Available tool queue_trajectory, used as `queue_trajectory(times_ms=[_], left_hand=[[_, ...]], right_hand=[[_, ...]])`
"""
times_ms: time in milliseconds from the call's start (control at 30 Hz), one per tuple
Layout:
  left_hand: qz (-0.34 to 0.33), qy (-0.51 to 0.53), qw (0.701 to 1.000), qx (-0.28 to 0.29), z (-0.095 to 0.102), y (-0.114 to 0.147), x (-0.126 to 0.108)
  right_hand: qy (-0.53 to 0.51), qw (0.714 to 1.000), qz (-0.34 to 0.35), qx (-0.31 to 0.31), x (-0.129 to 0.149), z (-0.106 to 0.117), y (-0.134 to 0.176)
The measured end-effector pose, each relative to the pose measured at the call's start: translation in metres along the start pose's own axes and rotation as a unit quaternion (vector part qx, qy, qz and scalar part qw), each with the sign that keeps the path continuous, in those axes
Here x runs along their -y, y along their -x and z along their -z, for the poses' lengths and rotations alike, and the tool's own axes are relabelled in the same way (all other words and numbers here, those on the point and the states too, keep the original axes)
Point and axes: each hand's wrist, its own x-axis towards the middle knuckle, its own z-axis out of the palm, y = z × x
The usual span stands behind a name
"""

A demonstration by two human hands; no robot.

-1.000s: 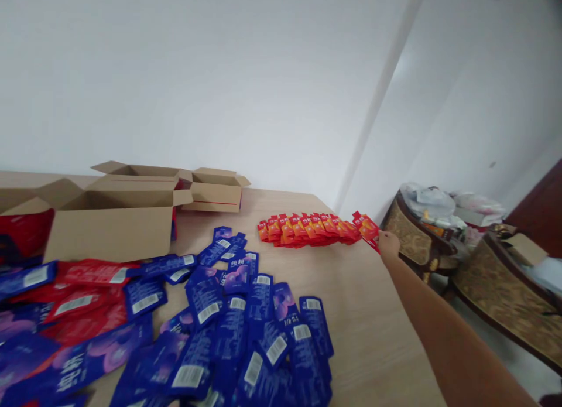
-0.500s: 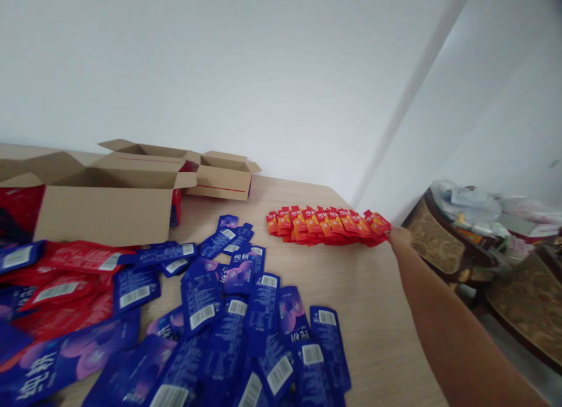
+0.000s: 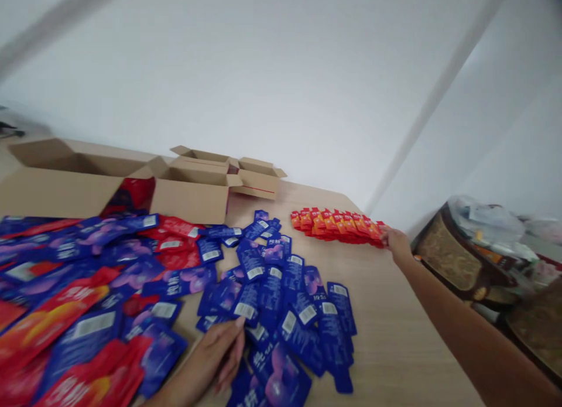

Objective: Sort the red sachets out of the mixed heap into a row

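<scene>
At the right end of a fanned row of red-and-orange pouches (image 3: 338, 222), my right hand (image 3: 396, 243) has its fingers closed on the last pouch's edge. The row lies flat on the table, each pouch overlapping its neighbour. My left hand (image 3: 217, 354) is low in the middle, over a loose heap of blue pouches (image 3: 270, 290). Its fingers are loosely bent and apart, with one fingertip by a barcode on a blue pouch. No pouch is visibly held in it, though the undersides of the fingers are hidden.
Mixed red and blue pouches (image 3: 88, 278) cover the left side of the wooden table (image 3: 386, 331). Open cardboard boxes (image 3: 191, 199) stand along the back by the white wall (image 3: 263, 73). Patterned furniture (image 3: 452, 257) with plastic bags (image 3: 483, 219) on it is beyond the right edge.
My left hand has come into view from below, over the blue pouches. The view has swung left, showing more boxes and pouches. My right hand stays at the red row's end.
</scene>
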Motion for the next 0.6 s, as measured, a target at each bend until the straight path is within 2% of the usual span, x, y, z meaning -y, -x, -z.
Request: queue_trajectory(times_ms=[100, 167, 200, 267, 333, 433, 500, 600], left_hand=[[-0.034, 0.059, 0.998, 0.013, -0.001, 0.000, -0.002], [-0.057, 0.092, 0.994, 0.000, 0.001, 0.000, -0.003], [-0.069, 0.101, 0.992, -0.007, 0.003, 0.000, -0.004], [-0.092, 0.114, 0.989, -0.032, 0.006, 0.000, -0.007], [-0.115, 0.139, 0.982, -0.058, 0.009, 0.000, -0.009], [-0.136, 0.170, 0.973, -0.076, 0.012, -0.002, -0.008], [-0.138, 0.178, 0.971, -0.079, 0.013, -0.005, -0.004], [-0.146, 0.193, 0.967, -0.078, 0.012, -0.009, 0.003]], right_hand=[[-0.023, 0.988, 0.037, 0.148, 0.036, -0.057, 0.073], [-0.032, 0.952, 0.089, 0.290, 0.063, -0.097, 0.132], [-0.032, 0.933, 0.113, 0.341, 0.076, -0.116, 0.161], [-0.026, 0.901, 0.151, 0.405, 0.103, -0.155, 0.216], [-0.006, 0.875, 0.227, 0.428, 0.127, -0.191, 0.261], [0.055, 0.828, 0.357, 0.430, 0.160, -0.239, 0.309], [0.135, 0.794, 0.425, 0.413, 0.180, -0.267, 0.327], [0.242, 0.761, 0.476, 0.367, 0.203, -0.302, 0.343]])
